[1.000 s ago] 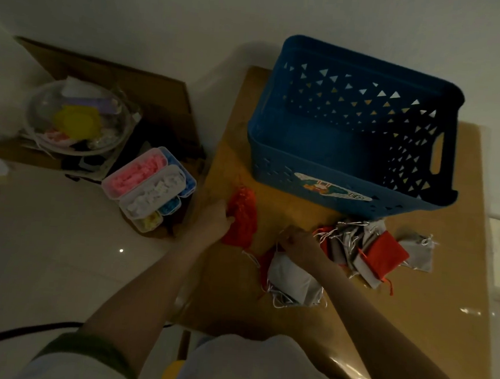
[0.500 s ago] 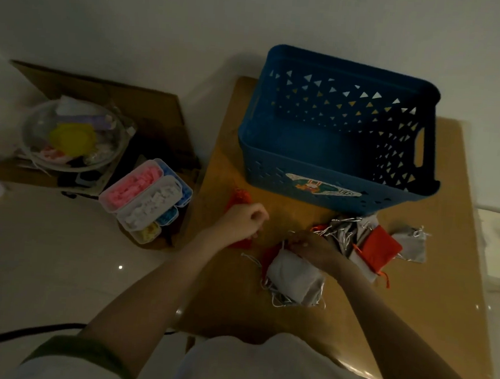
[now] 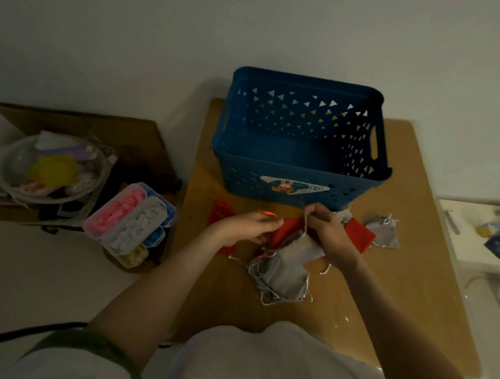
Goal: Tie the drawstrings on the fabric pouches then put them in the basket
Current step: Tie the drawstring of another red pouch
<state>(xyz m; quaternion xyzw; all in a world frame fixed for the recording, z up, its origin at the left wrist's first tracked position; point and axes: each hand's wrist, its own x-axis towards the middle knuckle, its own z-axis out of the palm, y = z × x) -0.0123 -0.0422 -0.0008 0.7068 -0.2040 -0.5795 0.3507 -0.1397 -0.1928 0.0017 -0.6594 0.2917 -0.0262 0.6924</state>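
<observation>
A blue plastic basket (image 3: 275, 188) with triangle cut-outs stands at the back of the small wooden table (image 3: 416, 262). In front of it lie red and grey fabric pouches. My right hand (image 3: 328, 230) pinches a grey drawstring and lifts it from a grey pouch (image 3: 295, 246). My left hand (image 3: 246, 226) grips a red pouch (image 3: 289, 229) beside it, with a red cord sticking out above the fingers. More grey pouches (image 3: 283, 278) lie below my hands. A red mesh pouch (image 3: 220, 212) lies left of my left hand. Another red pouch (image 3: 359, 233) and a grey one (image 3: 384, 232) lie to the right.
Left of the table, on the floor, stand a divided clear box (image 3: 132, 222) of pink, white and blue small parts and a clear bowl (image 3: 52, 171) of odds and ends on cardboard. A white surface (image 3: 478, 237) with papers lies to the right.
The camera view has tilted, so the basket sits lower in frame. My left hand left the red mesh pouch and joined the right at the pile, where the right hand has pulled a grey drawstring upward.
</observation>
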